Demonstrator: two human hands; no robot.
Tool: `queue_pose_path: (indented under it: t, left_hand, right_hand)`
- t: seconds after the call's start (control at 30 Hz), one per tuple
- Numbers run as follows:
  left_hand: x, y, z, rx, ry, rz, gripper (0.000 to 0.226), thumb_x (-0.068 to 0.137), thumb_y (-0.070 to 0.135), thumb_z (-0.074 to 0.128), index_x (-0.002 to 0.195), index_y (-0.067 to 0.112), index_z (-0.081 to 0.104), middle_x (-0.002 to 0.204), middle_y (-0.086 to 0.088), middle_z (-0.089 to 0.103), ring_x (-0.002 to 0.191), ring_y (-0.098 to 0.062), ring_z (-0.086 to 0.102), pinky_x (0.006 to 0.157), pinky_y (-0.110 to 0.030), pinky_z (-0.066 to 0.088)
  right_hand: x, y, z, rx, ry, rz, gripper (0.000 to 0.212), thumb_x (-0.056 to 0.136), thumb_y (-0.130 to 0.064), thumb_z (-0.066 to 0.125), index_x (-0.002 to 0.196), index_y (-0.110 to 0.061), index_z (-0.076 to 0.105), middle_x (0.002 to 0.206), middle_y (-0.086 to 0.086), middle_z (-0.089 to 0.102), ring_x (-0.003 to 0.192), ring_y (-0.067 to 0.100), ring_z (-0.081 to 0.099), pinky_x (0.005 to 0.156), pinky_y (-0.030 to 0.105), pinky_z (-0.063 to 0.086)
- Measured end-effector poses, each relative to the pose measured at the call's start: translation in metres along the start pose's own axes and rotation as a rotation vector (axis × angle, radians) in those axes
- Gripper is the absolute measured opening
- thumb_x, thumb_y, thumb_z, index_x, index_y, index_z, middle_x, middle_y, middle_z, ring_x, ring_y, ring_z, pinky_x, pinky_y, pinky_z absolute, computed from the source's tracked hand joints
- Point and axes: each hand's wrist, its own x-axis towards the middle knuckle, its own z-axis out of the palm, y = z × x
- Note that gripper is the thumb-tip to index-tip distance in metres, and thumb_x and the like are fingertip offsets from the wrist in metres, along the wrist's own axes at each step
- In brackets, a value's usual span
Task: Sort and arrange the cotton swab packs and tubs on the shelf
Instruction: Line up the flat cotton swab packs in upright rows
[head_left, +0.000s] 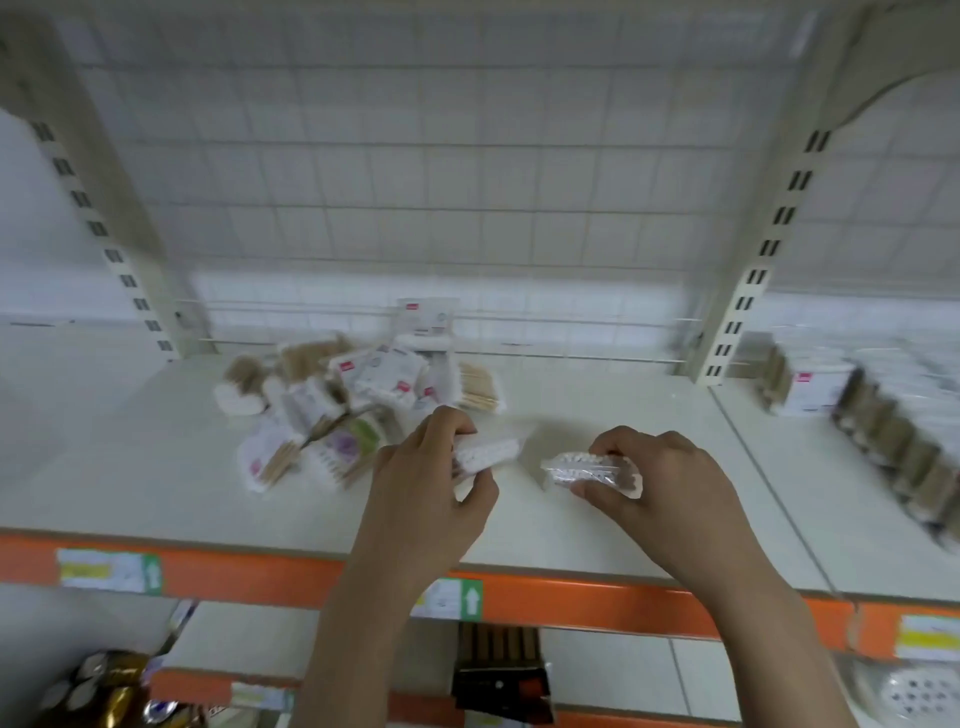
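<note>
Cotton swab packs lie heaped (343, 410) at the shelf's (597, 415) back left; each hand, left (431, 483) and right (670, 483), has fingers curled round one pack. Sorting is underway; next, probably, set both down in neat rows.

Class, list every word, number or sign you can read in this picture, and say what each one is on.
No words or numbers are legible; the frame is blurred.
White up-arrow on green: shelf-edge tag.
Same arrow: left tag.
Yellow tag, far right: print unreadable.
Red logo patches on the packs and the box: unreadable.
</note>
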Motion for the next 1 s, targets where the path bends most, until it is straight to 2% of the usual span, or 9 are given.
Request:
queue_pose_path:
  t: [0.13,0.2,0.33,0.4,0.47,0.57,0.8,0.87,1.0]
  left_hand:
    - [0.013,0.035,0.035,-0.022,0.027,0.064,0.028,0.073,0.01,0.07,0.09,0.021,0.05,0.086,0.017,0.046,0.075,-0.007,0.051,0.057,-0.018,0.041]
    - [0.02,0.055,0.057,-0.064,0.054,0.071,0.028,0.07,0.005,0.072,0.088,0.017,0.055,0.088,0.015,0.048,0.08,-0.007,0.051,0.059,-0.016,0.043]
    - [0.031,0.101,0.1,-0.114,0.066,0.043,0.036,0.076,0.014,0.071,0.109,0.023,0.058,0.094,0.014,0.053,0.088,-0.005,0.051,0.071,-0.018,0.042]
    - [0.036,0.121,0.12,-0.106,0.05,0.039,0.046,0.081,0.022,0.068,0.122,0.031,0.052,0.102,0.017,0.052,0.098,-0.007,0.048,0.084,-0.023,0.041]
    - [0.041,0.137,0.137,-0.068,0.042,0.05,0.042,0.083,0.024,0.066,0.123,0.031,0.052,0.108,0.015,0.057,0.103,-0.011,0.05,0.092,-0.032,0.042]
    - [0.047,0.152,0.158,-0.047,0.051,0.046,0.03,0.083,0.022,0.066,0.112,0.026,0.058,0.104,0.01,0.062,0.098,-0.015,0.054,0.087,-0.037,0.045]
    - [0.06,0.165,0.189,-0.081,0.084,0.031,0.027,0.081,0.015,0.068,0.107,0.018,0.061,0.096,0.012,0.053,0.084,-0.005,0.051,0.074,-0.027,0.051]
    - [0.061,0.165,0.193,-0.071,0.086,0.025,0.028,0.08,0.015,0.07,0.107,0.016,0.062,0.099,0.012,0.049,0.082,0.0,0.049,0.073,-0.026,0.053]
    - [0.062,0.167,0.201,-0.051,0.051,-0.046,0.032,0.079,0.013,0.07,0.11,0.016,0.064,0.109,0.007,0.045,0.089,-0.011,0.055,0.081,-0.033,0.053]
  right_hand:
    - [-0.006,0.051,-0.023,0.057,-0.006,0.04,0.027,0.079,-0.041,0.068,0.098,-0.024,0.061,0.085,-0.009,0.062,0.085,0.015,0.054,0.069,0.026,0.04]
    - [-0.01,0.08,-0.036,0.066,-0.024,0.041,0.027,0.079,-0.039,0.068,0.1,-0.024,0.061,0.092,-0.007,0.064,0.085,0.013,0.056,0.07,0.024,0.042]
    - [-0.019,0.133,-0.061,0.077,-0.005,0.034,0.035,0.081,-0.038,0.068,0.114,-0.026,0.062,0.1,-0.005,0.065,0.088,0.013,0.061,0.077,0.028,0.048]
    - [-0.02,0.157,-0.072,0.064,-0.004,0.023,0.037,0.083,-0.036,0.065,0.119,-0.025,0.061,0.103,-0.003,0.065,0.087,0.014,0.062,0.076,0.024,0.047]
    - [-0.016,0.181,-0.082,0.034,0.004,-0.001,0.034,0.084,-0.032,0.064,0.117,-0.021,0.064,0.105,-0.002,0.065,0.086,0.015,0.064,0.074,0.023,0.046]
    - [-0.004,0.209,-0.093,-0.016,0.045,-0.028,0.03,0.083,-0.028,0.067,0.112,-0.018,0.067,0.104,-0.002,0.062,0.084,0.018,0.064,0.072,0.026,0.047]
    - [0.054,0.242,-0.113,-0.161,-0.02,-0.095,0.036,0.088,-0.035,0.059,0.12,-0.02,0.061,0.109,0.002,0.057,0.1,0.024,0.058,0.084,0.035,0.046]
    - [0.071,0.249,-0.115,-0.27,-0.052,-0.097,0.035,0.091,-0.038,0.054,0.123,-0.023,0.058,0.115,0.0,0.057,0.106,0.022,0.056,0.084,0.032,0.043]
    - [0.095,0.264,-0.111,-0.432,-0.121,-0.114,0.033,0.093,-0.041,0.048,0.123,-0.028,0.056,0.12,-0.004,0.06,0.112,0.021,0.051,0.089,0.032,0.036]
